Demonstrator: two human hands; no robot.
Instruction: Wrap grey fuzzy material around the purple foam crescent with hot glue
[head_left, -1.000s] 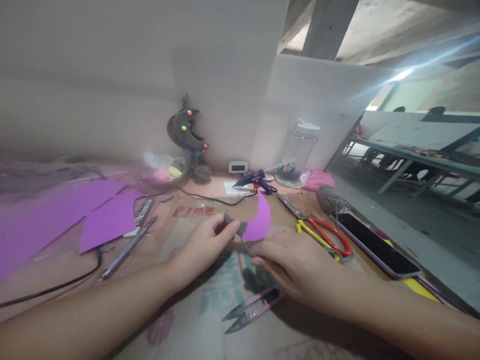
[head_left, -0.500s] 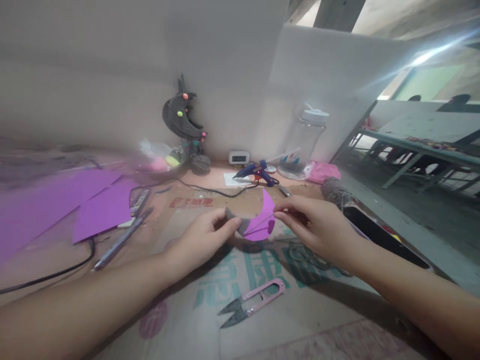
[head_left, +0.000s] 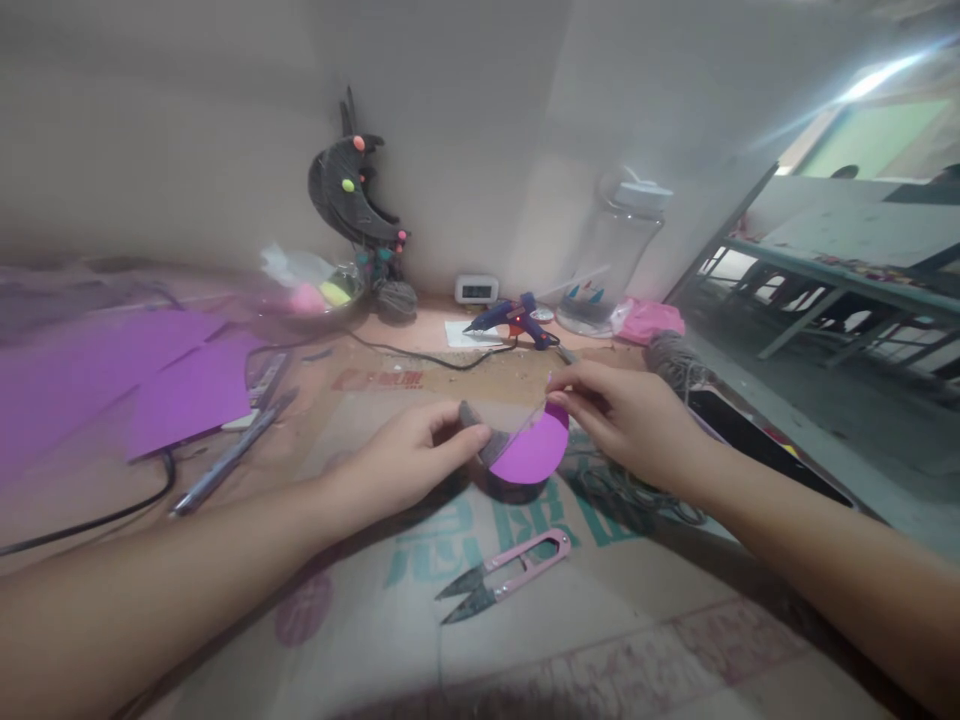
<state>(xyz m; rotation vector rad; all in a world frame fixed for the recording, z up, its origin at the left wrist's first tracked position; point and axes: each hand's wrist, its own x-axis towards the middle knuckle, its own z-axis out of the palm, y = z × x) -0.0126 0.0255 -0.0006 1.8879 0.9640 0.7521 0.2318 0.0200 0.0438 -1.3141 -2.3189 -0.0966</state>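
While my left hand (head_left: 420, 445) pinches yarn-wrapped end of purple paper crescent (head_left: 532, 455) above printed cardboard (head_left: 375, 640), right hand (head_left: 630, 415) grips taut grey yarn (head_left: 523, 428) near bare tip. Pink-handled thread snips (head_left: 517, 582): on cardboard, nearer me.

Your one head-worn view, looking forward and down over the cardboard sheet (head_left: 367, 630), your left hand (head_left: 420, 447) and right hand (head_left: 619, 412) close at mid-frame, pale partition (head_left: 465, 140) facing you beyond, teal-legged table (head_left: 840, 284) farther off at right.
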